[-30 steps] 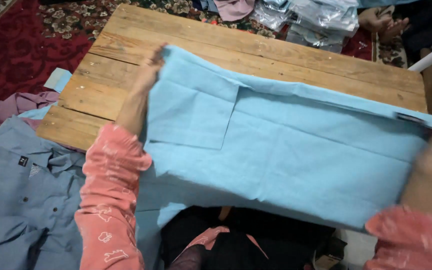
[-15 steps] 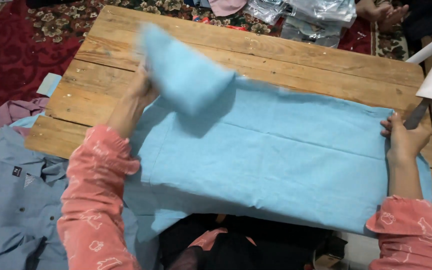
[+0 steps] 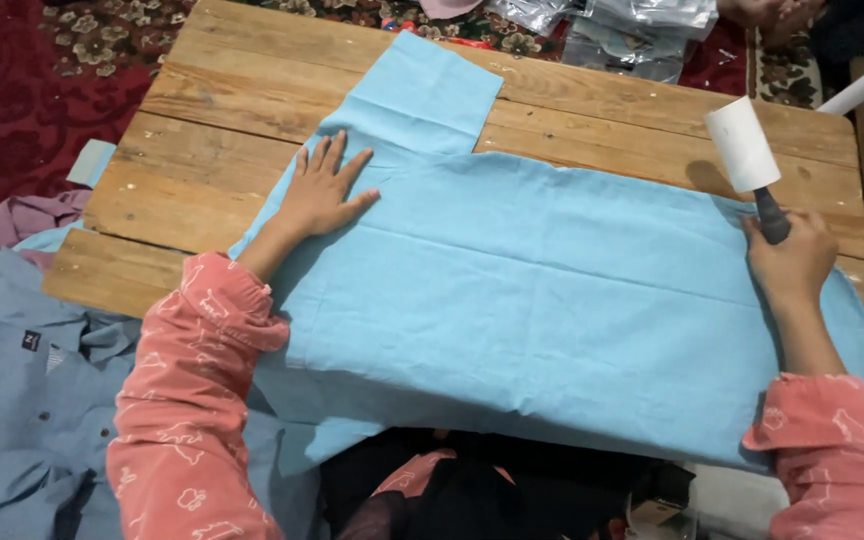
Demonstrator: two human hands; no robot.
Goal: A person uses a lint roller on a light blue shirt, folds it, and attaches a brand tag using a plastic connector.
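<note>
Two hands work a light blue shirt (image 3: 552, 310) spread across the frame's centre on a wooden table (image 3: 202, 180): left hand (image 3: 322, 190) pressed flat, fingers splayed, right hand (image 3: 792, 262) clenched around a lint roller (image 3: 747, 160), apparently poised to start rolling the cloth.

A worktop (image 3: 202, 180) of rough wooden planks stands on a red patterned carpet (image 3: 22, 90). A light blue shirt (image 3: 552, 300) lies spread flat across most of it, one sleeve (image 3: 422, 95) reaching toward the far edge and the near side hanging over the front edge. Clear plastic bags (image 3: 612, 30) lie just past the far edge. A blue-grey shirt (image 3: 22, 400) lies beside the near left corner.
</note>
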